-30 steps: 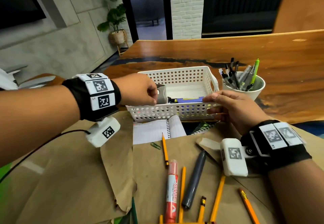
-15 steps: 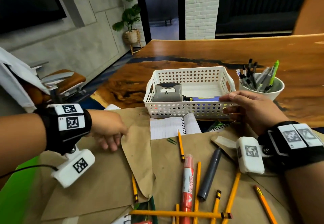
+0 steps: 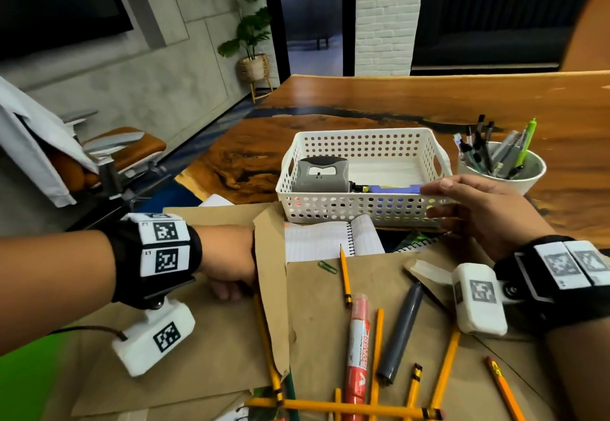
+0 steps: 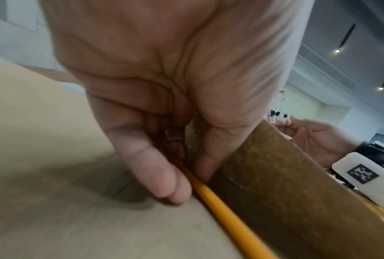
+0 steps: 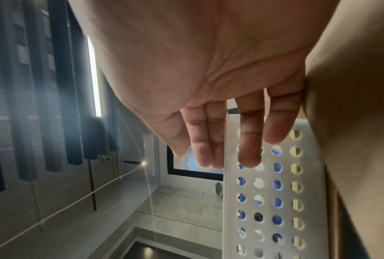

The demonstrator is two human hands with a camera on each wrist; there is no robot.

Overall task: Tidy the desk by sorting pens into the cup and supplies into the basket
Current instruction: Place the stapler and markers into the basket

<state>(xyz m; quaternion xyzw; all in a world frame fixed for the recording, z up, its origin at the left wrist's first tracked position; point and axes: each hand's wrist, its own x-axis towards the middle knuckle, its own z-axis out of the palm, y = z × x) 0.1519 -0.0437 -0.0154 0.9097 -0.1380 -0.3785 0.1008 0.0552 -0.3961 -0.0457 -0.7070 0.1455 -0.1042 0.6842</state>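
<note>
The left hand (image 3: 231,260) reaches under a raised flap of brown paper (image 3: 272,275) at the near left of the desk (image 3: 429,100), its thumb and fingers pinching a yellow pencil (image 4: 226,212). Right of it lie more pencils, a red marker (image 3: 357,351) and a grey pen (image 3: 401,333). Farther off stands the white basket (image 3: 363,212), holding a grey stapler-like tool (image 3: 320,175). The right hand (image 3: 485,209) rests straight fingers against the basket's near right wall. The white cup (image 3: 521,183) of pens stands at far right.
</note>
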